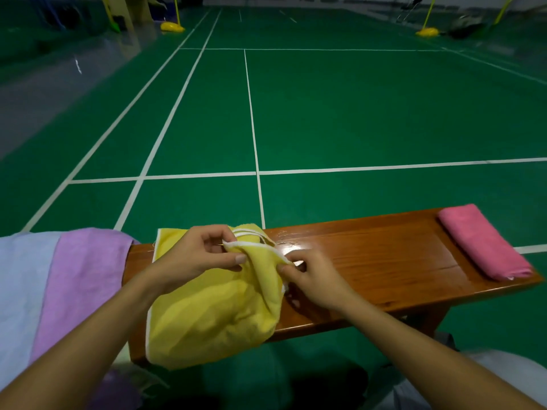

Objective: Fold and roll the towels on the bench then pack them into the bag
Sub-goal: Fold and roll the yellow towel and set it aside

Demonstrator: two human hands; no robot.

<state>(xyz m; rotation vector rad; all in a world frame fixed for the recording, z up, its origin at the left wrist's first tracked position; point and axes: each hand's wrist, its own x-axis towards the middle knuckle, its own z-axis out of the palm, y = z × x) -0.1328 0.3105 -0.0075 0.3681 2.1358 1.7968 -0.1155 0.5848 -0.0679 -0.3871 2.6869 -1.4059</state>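
A yellow towel (213, 315) with white edging lies across the wooden bench (370, 261) and hangs over its near edge. My left hand (198, 255) pinches a white-edged corner of it near the towel's top. My right hand (310, 276) pinches the towel's right edge just beside it. A pink towel (485, 241), folded and rolled, rests at the bench's right end. On the left end lie a purple towel (80, 285) and a light blue towel (20, 297), spread flat. No bag can be made out.
Behind the bench stretches a green court floor (355, 113) with white lines. Yellow post bases (172, 26) stand far back. A grey-clad knee (503, 371) shows at the lower right.
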